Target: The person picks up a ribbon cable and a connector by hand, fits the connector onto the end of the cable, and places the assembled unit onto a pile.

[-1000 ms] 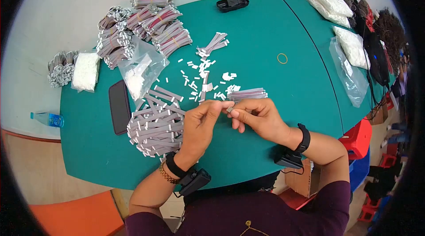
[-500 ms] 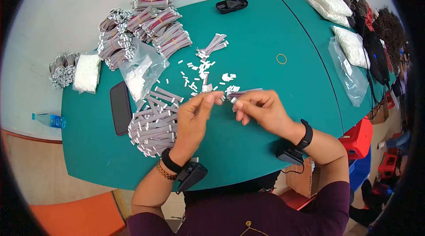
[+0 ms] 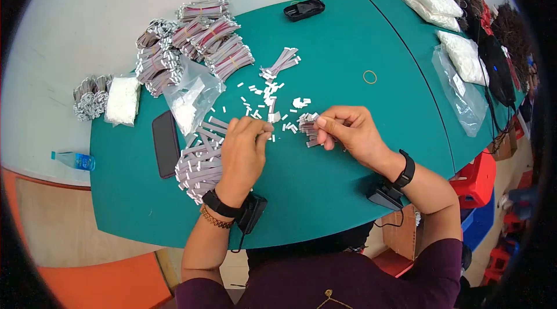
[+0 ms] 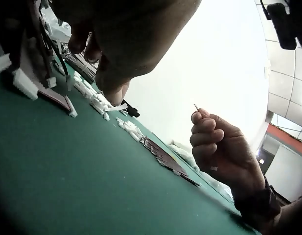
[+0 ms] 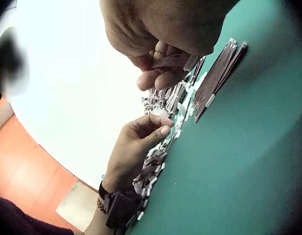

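In the head view my left hand point(image 3: 241, 155) is over the edge of a heap of grey ribbon cables point(image 3: 197, 164) with white ends. Its thumb and index fingertips come together close to the scattered small white pieces point(image 3: 270, 91); I cannot tell whether they pinch one. My right hand point(image 3: 354, 135) is raised to the right, apart from the left. It pinches a grey ribbon cable point(image 5: 173, 61), which runs beneath its fingers in the right wrist view. A small stack of ribbon cables point(image 5: 217, 83) lies on the table beyond that hand.
Banded cable bundles point(image 3: 214, 36) lie at the back left, near a clear bag point(image 3: 197, 91) of white pieces and a dark phone point(image 3: 166, 144). A black case point(image 3: 304, 10), a rubber band point(image 3: 369, 77) and white packs point(image 3: 464, 57) lie farther off on the green table point(image 3: 360, 204).
My hands have parted from meeting over the table's middle. The left hand has moved left, its fingers now turned down toward the table; the right has moved slightly right, still holding the cable.
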Tool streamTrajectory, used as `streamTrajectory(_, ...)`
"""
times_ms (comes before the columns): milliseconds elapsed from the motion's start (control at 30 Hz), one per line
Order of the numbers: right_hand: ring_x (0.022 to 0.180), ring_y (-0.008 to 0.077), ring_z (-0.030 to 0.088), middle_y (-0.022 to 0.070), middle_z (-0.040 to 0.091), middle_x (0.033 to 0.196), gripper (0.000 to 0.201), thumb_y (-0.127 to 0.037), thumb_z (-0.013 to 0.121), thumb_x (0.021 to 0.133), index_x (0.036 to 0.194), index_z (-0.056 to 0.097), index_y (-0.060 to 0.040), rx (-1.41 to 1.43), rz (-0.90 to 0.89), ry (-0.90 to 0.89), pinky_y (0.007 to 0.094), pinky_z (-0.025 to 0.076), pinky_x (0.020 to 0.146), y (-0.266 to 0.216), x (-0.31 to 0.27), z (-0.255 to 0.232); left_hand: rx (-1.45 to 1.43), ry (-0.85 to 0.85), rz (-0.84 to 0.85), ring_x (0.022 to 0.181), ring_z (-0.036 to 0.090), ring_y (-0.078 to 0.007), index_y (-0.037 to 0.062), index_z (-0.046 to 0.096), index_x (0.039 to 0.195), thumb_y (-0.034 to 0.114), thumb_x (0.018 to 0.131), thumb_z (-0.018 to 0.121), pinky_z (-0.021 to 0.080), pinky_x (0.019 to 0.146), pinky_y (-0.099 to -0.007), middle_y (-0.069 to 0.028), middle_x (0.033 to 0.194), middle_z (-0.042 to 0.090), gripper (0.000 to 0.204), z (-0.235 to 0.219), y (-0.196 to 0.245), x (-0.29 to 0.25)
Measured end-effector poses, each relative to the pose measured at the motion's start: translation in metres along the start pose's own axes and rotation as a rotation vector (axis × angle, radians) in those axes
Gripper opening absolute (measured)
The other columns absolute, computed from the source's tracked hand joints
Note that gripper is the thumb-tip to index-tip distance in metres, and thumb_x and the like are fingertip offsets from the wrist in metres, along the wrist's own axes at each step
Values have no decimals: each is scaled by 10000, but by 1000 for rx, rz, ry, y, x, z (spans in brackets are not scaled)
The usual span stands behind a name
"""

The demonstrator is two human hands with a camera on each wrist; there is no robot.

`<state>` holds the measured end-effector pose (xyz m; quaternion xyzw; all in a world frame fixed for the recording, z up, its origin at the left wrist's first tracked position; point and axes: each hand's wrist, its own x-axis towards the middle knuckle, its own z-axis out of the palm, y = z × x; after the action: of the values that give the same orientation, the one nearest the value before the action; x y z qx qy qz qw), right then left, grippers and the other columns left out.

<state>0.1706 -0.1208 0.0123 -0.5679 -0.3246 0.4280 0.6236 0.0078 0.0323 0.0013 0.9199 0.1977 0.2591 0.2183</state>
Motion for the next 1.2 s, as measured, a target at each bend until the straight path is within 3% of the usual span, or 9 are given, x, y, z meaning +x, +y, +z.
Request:
streamTrajectory(333, 572, 62, 557, 42, 629, 696, 176, -142, 547, 907, 863, 637, 3, 25, 11, -28, 193, 461, 526, 3, -2, 2, 82, -75, 0, 761, 510, -251, 71, 643, 827, 33, 694, 687, 417, 670, -341, -66, 769, 555, 145, -1, 3, -4)
streamTrajectory(433, 574, 62, 557, 40, 628, 695, 174, -139, 546, 907, 862, 636, 3, 22, 18, -32, 193, 460, 526, 4, -2, 2, 90, -90, -10, 707, 519, -215, 52, 621, 802, 26, 691, 690, 419, 650, -331, -61, 771, 570, 134, -4, 8, -3)
streamTrajectory(533, 573, 65, 558, 40, 628, 693, 171, -140, 550, 906, 862, 637, 1, -6, 26, -39, 193, 459, 524, -1, -4, 4, -218, -202, -219, 684, 540, -148, 38, 593, 808, 14, 745, 669, 438, 645, -289, -49, 796, 609, 102, -6, 11, -2)
streamTrajectory(633, 575, 69, 562, 41, 628, 695, 165, -142, 554, 904, 863, 640, -8, 17, 51, -87, 195, 459, 523, -2, -6, 6, -1018, -276, -453, 712, 559, -100, 35, 572, 858, 18, 810, 629, 451, 665, -244, -52, 828, 632, 77, -4, 15, -2)
streamTrajectory(733, 578, 74, 570, 43, 629, 699, 156, -141, 556, 903, 863, 643, -18, 44, 60, -181, 197, 459, 518, -3, -9, 9, -1349, -350, -568, 769, 577, -107, 40, 551, 891, 55, 849, 602, 460, 698, -230, -61, 848, 632, 67, -3, 19, -4)
streamTrajectory(1033, 577, 78, 576, 42, 629, 698, 143, -138, 560, 901, 867, 644, -28, 90, 57, -208, 199, 461, 512, 4, -10, 11, -1501, -477, -582, 808, 581, -120, 37, 545, 866, 74, 864, 593, 461, 718, -255, -85, 895, 624, 61, 3, 14, -10)
streamTrajectory(1200, 559, 106, 577, 81, 628, 680, 150, -123, 570, 890, 872, 642, 7, 79, 57, -197, 214, 467, 503, 5, -10, 11, -1532, -444, -615, 853, 579, -121, 15, 586, 996, 86, 877, 580, 456, 764, -253, -68, 933, 627, 139, 0, 16, -9)
